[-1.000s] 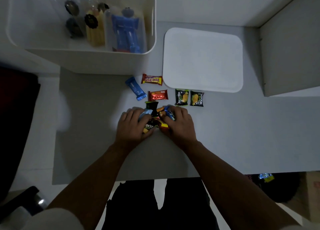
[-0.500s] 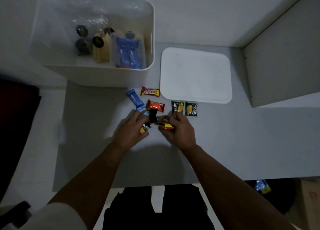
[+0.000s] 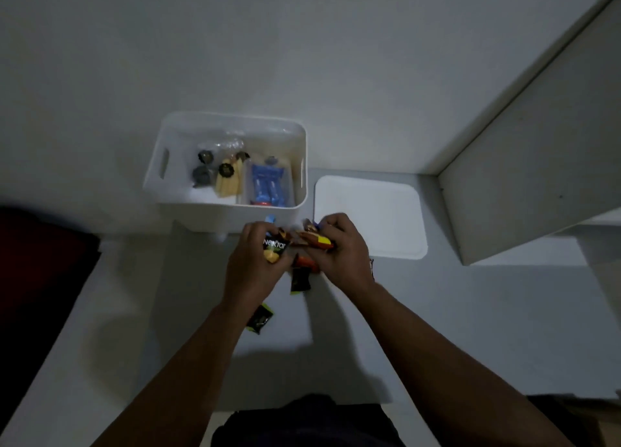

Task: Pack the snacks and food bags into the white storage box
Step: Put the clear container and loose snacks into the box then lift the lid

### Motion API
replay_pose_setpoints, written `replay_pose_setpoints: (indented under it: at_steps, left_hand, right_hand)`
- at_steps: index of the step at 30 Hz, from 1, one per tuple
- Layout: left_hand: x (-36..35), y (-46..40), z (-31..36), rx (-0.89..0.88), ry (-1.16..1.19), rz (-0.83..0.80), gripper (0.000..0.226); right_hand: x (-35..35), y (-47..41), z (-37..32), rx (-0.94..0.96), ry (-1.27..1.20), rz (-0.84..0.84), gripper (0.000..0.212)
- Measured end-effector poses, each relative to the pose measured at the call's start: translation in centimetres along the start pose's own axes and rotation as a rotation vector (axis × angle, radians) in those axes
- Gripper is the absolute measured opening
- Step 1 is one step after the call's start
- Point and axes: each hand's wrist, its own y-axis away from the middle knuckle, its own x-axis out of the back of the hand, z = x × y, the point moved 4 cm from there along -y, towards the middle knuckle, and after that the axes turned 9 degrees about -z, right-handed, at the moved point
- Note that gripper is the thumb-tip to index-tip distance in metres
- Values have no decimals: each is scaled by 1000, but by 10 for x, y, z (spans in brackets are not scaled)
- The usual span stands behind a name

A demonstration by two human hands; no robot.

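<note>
On the far left of the grey counter (image 3: 470, 312) stands the white storage box (image 3: 232, 213), smooth plastic with rounded corners and a slot handle, holding clear crinkly food bags (image 3: 221, 174) and a blue packet (image 3: 268, 186). Just in front of it the left hand (image 3: 250, 272) has its grip curled round a glossy black Nextar wrapper (image 3: 276, 248). Below lie two small dark sachets (image 3: 300, 280), loose on the counter. The right hand (image 3: 342, 255) closes its grip on a bunch of shiny orange and yellow snack bars (image 3: 316, 241). Right of the hands rests the flat white lid (image 3: 369, 211), rounded rectangular.
</note>
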Motion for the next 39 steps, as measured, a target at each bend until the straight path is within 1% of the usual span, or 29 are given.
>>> replay_pose_setpoints:
  at_steps: [2, 3, 6, 8, 10, 13, 14, 16, 17, 19, 21, 22, 24, 25, 27, 29, 31, 33, 35, 37, 38, 39]
  left_hand:
    - [30, -24, 9, -61, -27, 20, 36]
    - [45, -37, 9, -56, -58, 13, 36]
    - [85, -77, -6, 55, -252, -4, 41]
    - [106, -99, -22, 123, -381, -41, 52]
    - [122, -115, -38, 186, -457, -90, 58]
    - [137, -136, -60, 275, -515, -186, 63]
    - [140, -141, -67, 315, -519, -244, 68]
    - [143, -150, -76, 361, -493, -317, 75]
    - [144, -153, -79, 363, -484, -306, 73]
    - [145, -155, -76, 338, -508, -222, 60]
    - [142, -149, -63, 270, -523, -85, 43]
    - [139, -143, -54, 213, -495, -10, 37]
    - [128, -127, -37, 70, -407, 117, 26]
    - [120, -116, -28, 4, -359, 148, 23]
    - [98, -90, -15, -149, -270, 150, 19]
    - [71, -54, -10, -292, -271, 145, 16]
    - [41, -15, -23, -309, -319, 67, 20]
    - [10, 23, -51, -285, -343, -110, 35]
    - [-16, 55, -85, -213, -400, -302, 66]
    - [-37, 78, -119, -78, -500, -465, 104]
    - [-46, 87, -133, -8, -544, -524, 117]
    - [-55, 93, -144, 35, -583, -559, 125]
  right_hand:
    - [2, -41, -32, 98, 33, -24, 22]
    - [1, -62, -45, 133, 61, -39, 23]
    - [-11, -120, -74, 205, 124, -83, 27]
    - [-27, -149, -84, 239, 173, -138, 27]
    - [-48, -170, -91, 259, 234, -216, 28]
    - [-82, -191, -96, 184, 319, -391, 30]
    - [-92, -196, -96, 146, 308, -456, 27]
    - [-107, -201, -97, 86, 183, -563, 20]
    - [-111, -202, -98, 56, 114, -599, 22]
    - [-113, -204, -97, -10, 47, -625, 27]
    - [-106, -204, -91, -66, 26, -584, 26]
    - [-99, -203, -87, -80, 14, -542, 24]
    - [-77, -198, -76, -85, -23, -426, 19]
    - [-63, -194, -68, -93, -50, -357, 17]
    - [-32, -181, -50, -131, -95, -199, 16]
    - [0, -159, -27, -183, -117, -26, 17]
    - [26, -129, 1, -260, -151, 126, 18]
    - [44, -91, 33, -363, -163, 219, 17]
    - [53, -49, 67, -453, -114, 253, 17]
    - [52, -7, 102, -547, -58, 227, 18]
    - [48, 12, 119, -585, -25, 183, 17]
    - [41, 29, 135, -606, 17, 123, 17]
